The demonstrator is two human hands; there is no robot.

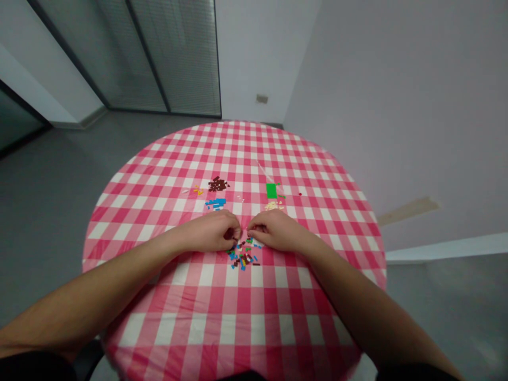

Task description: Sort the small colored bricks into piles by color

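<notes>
A mixed pile of small toy building bricks [243, 260], in blue, brown, green, white and yellow, lies on the tablecloth in front of me. My left hand [218, 230] is at the pile's upper left edge, its fingers curled together. Across a narrow gap, my right hand [280, 230] rests at the upper right edge with thumb and fingers pinched. Anything between the fingertips of either hand is too small or hidden to make out. Just beyond my left hand sit blue bricks [216, 203]; cream-coloured bricks [272, 206] lie beyond my right hand, partly covered by it.
Farther out are a heap of brown bricks [218, 184], a few yellow pieces [198, 190], a green plate [271, 191] and one red piece [300, 194]. The round table has a red-and-white checked cloth [238, 143]. A wall [397, 106] stands close on the right.
</notes>
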